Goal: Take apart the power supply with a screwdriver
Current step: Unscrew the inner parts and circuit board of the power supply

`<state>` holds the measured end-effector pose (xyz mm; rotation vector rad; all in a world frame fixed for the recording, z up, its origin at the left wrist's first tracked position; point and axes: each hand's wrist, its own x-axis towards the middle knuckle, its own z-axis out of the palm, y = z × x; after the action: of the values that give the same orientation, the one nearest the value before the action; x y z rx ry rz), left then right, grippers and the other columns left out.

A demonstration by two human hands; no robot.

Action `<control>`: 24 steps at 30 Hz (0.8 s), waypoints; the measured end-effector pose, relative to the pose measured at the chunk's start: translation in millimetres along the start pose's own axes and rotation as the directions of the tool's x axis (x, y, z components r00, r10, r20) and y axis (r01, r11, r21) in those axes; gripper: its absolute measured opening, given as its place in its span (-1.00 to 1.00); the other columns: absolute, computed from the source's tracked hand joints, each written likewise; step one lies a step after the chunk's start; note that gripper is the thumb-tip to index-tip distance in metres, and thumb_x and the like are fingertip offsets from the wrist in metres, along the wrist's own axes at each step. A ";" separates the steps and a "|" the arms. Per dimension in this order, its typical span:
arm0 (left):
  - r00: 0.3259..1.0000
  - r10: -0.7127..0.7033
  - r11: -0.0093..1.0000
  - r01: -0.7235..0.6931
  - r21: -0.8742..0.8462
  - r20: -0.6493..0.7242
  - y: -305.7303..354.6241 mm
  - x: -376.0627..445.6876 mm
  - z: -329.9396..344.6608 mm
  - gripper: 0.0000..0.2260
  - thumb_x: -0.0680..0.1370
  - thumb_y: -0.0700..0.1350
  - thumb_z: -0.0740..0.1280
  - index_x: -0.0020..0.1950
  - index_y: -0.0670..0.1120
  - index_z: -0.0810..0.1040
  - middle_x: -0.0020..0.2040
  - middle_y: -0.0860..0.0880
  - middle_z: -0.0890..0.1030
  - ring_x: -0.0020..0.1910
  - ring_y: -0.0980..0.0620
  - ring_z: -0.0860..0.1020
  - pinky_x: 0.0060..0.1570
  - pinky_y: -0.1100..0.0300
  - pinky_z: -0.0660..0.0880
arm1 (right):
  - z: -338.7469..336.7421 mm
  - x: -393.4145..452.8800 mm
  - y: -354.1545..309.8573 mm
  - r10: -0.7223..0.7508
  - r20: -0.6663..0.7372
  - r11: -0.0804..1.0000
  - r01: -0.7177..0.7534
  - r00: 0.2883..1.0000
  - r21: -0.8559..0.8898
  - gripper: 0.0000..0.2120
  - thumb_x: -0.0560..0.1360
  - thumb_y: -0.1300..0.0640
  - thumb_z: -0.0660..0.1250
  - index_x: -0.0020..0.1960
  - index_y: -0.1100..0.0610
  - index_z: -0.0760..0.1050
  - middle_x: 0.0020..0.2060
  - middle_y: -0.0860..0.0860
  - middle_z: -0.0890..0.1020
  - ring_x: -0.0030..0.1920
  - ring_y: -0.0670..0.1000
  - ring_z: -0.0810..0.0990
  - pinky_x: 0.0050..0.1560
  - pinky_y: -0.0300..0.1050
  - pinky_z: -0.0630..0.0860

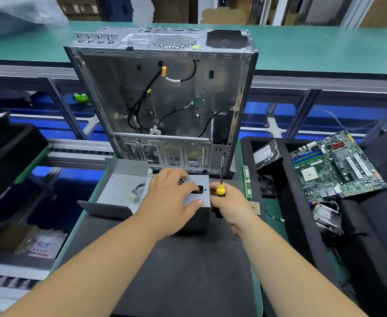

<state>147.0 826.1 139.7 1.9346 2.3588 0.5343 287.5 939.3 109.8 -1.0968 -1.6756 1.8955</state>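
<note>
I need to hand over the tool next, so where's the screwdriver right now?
In the head view, the screwdriver stands shaft-up in the right hand, just right of the power supply and in front of the case.

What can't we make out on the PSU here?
All head view:
- Power supply top face and screws: covered by left hand.
- Screwdriver tip: too thin and blurred against the case.
- Screwdriver handle: mostly wrapped by right hand.
- PSU internals: housing blocks them.
</note>
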 end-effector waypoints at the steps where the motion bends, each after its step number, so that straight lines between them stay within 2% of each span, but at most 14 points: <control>1: 1.000 0.003 1.000 -0.003 -0.027 -0.013 -1.0 0.3 -1.2 -0.65 0.57 0.19 0.27 0.30 0.10 0.53 0.29 0.10 0.39 0.37 0.02 0.25 0.38 0.11 0.13 | 0.4 0.4 0.0 0.001 0.004 1.000 -0.001 1.000 0.018 -0.75 0.48 0.32 0.38 0.02 0.02 0.67 -0.23 -0.06 0.72 -0.40 -0.15 0.50 -0.44 -0.33 0.38; 4: 0.997 -0.017 0.998 0.012 -0.070 -0.072 -5.4 -0.4 -6.2 -0.66 0.55 0.12 0.32 0.28 0.03 0.49 0.26 0.11 0.43 0.31 0.04 0.32 0.33 0.15 0.18 | 2.7 2.0 -0.7 0.021 0.007 0.999 -0.021 1.000 0.030 -0.79 0.50 0.28 0.37 0.00 0.01 0.67 -0.24 -0.04 0.72 -0.43 -0.13 0.48 -0.49 -0.31 0.34; 6: 0.995 -0.049 0.996 0.042 -0.077 -0.089 -10.2 -0.5 -9.6 -0.67 0.56 0.10 0.32 0.27 0.03 0.47 0.27 0.10 0.43 0.31 0.04 0.32 0.31 0.18 0.17 | 3.5 3.2 -2.2 0.029 -0.001 0.999 -0.029 1.000 0.020 -0.79 0.51 0.26 0.37 -0.01 -0.01 0.67 -0.19 0.00 0.74 -0.35 -0.06 0.50 -0.46 -0.28 0.32; 9: 0.992 -0.097 0.991 0.088 -0.105 -0.082 -18.8 -0.3 -13.9 -0.69 0.57 0.11 0.31 0.27 0.04 0.46 0.27 0.11 0.42 0.30 0.06 0.30 0.26 0.22 0.15 | 0.7 3.5 -4.0 -0.010 0.032 0.999 0.009 0.999 0.040 -0.69 0.50 0.31 0.37 -0.05 -0.10 0.70 -0.16 0.02 0.74 -0.32 -0.06 0.51 -0.45 -0.28 0.31; 11: 0.990 -0.122 0.987 0.113 -0.114 -0.074 -24.6 -0.4 -16.0 -0.67 0.58 0.10 0.30 0.30 0.03 0.45 0.28 0.11 0.42 0.32 0.06 0.31 0.31 0.18 0.17 | -3.4 5.1 -4.6 -0.028 0.052 0.997 0.025 0.998 0.074 -0.69 0.49 0.37 0.35 0.01 0.00 0.70 -0.15 0.01 0.74 -0.37 -0.14 0.54 -0.44 -0.33 0.36; 13: 0.987 -0.141 0.983 0.131 -0.131 -0.074 -30.0 -0.1 -18.0 -0.67 0.58 0.09 0.30 0.32 0.04 0.45 0.29 0.11 0.42 0.33 0.06 0.31 0.33 0.16 0.18 | -8.8 8.5 -5.4 -0.007 0.025 0.998 0.005 1.000 0.064 -0.66 0.49 0.42 0.28 0.12 0.08 0.62 -0.03 0.05 0.73 -0.31 -0.11 0.54 -0.33 -0.26 0.40; 16: 0.984 -0.161 0.973 0.145 -0.180 -0.078 -38.6 1.1 -19.2 -0.69 0.59 0.07 0.30 0.32 0.06 0.45 0.28 0.13 0.42 0.33 0.08 0.31 0.32 0.19 0.17 | -18.2 12.6 -9.3 0.030 -0.128 0.997 -0.038 0.991 -0.061 -0.57 0.45 0.42 0.18 0.14 -0.02 0.49 0.03 -0.02 0.66 -0.21 -0.06 0.50 -0.27 -0.19 0.41; 19: 0.984 -0.167 0.959 0.148 -0.241 -0.060 -47.0 3.4 -19.3 -0.71 0.60 0.05 0.28 0.32 0.08 0.45 0.27 0.16 0.42 0.32 0.10 0.31 0.34 0.17 0.23 | -25.3 11.4 -18.1 -0.040 -0.205 0.987 0.006 0.978 -0.163 -0.59 0.49 0.38 0.20 0.12 -0.12 0.42 0.04 -0.09 0.62 -0.20 -0.06 0.52 -0.28 -0.19 0.45; 22: 0.985 -0.167 0.941 0.148 -0.305 -0.038 -53.8 6.1 -18.5 -0.72 0.60 0.01 0.29 0.31 0.07 0.46 0.24 0.18 0.42 0.30 0.10 0.35 0.34 0.11 0.31 | -29.0 8.8 -27.4 -0.154 -0.221 0.930 0.065 0.963 -0.363 -0.58 0.55 0.31 0.24 0.25 -0.15 0.45 0.06 -0.06 0.57 -0.13 -0.11 0.55 -0.32 -0.36 0.43; 24: 0.987 -0.157 0.929 0.140 -0.342 -0.023 -56.8 8.1 -18.0 -0.72 0.59 -0.01 0.31 0.30 0.07 0.46 0.20 0.20 0.41 0.29 0.11 0.37 0.33 0.12 0.33 | -27.6 5.0 -33.2 -0.256 -0.186 0.863 0.138 0.949 -0.485 -0.52 0.57 0.27 0.31 0.35 -0.19 0.41 0.12 -0.09 0.50 -0.03 -0.15 0.55 -0.26 -0.44 0.42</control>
<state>87.2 820.5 141.6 1.5963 2.2331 0.9177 298.4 968.1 140.5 -1.2124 -2.0613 1.1958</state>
